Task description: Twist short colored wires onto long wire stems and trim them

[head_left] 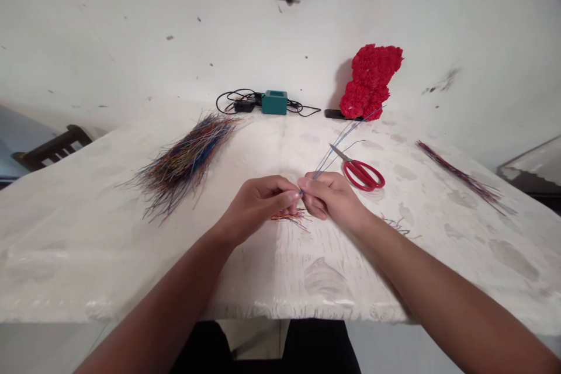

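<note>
My left hand point(270, 201) and my right hand point(329, 196) meet over the middle of the table, fingertips pinched close together. Between them are thin blue wires point(322, 165), whose long ends fan out up and to the right past my right hand. Both hands are closed on the wires near one end. Beneath my left fingers lies a small bunch of short red, orange and purple wires point(291, 218). Just beyond my right hand rest red-handled scissors point(363, 174), blades partly under the blue strands in view.
A large heap of multicoloured wires point(188, 155) lies at left, a thinner bundle point(460, 178) at right. Wire scraps point(398, 227) sit near my right forearm. Along the wall are a green box point(274, 103) with black cables, a black object point(333, 114) and a red flower-covered figure point(370, 82).
</note>
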A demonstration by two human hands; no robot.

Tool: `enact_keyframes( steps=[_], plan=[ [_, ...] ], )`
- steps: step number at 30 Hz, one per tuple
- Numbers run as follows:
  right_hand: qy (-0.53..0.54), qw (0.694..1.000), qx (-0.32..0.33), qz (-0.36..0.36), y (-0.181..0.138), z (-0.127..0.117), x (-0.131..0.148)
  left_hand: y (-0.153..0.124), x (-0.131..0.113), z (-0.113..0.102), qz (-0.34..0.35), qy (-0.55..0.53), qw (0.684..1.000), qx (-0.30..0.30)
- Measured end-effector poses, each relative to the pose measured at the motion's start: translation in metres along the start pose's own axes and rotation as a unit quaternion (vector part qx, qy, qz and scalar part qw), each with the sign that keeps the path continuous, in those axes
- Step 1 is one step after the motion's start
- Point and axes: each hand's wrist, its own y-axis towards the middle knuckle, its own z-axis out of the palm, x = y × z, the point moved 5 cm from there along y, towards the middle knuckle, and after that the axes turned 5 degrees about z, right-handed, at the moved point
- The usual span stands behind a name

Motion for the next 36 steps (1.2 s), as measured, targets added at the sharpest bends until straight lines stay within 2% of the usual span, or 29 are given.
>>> enact_keyframes(
  steps=[8,15,21,29,33,36],
  plan=[
    [-0.082,0.996,-0.022,-0.008,-0.002,-0.002,0.0,-0.002,0.0,0.0,-0.015,0.02,1.0,0.013],
    [-0.127,0.992,-0.024,-0.009,0.0,-0.002,-0.007,0.0,-0.006,0.001,-0.025,0.116,0.993,0.006],
    [-0.136,0.989,-0.045,-0.031,0.0,-0.002,-0.005,0.001,-0.011,0.002,0.026,0.169,0.985,0.018],
    [-0.169,0.983,-0.077,-0.016,0.0,-0.004,-0.008,0.0,-0.009,0.003,0.018,0.219,0.976,-0.017],
    [-0.173,0.983,-0.061,-0.004,-0.001,-0.003,-0.008,0.0,-0.009,0.0,0.001,0.195,0.98,-0.035],
    [-0.183,0.983,-0.022,0.021,-0.002,0.002,-0.008,0.0,-0.012,-0.007,0.014,0.175,0.98,-0.094]
  ],
)
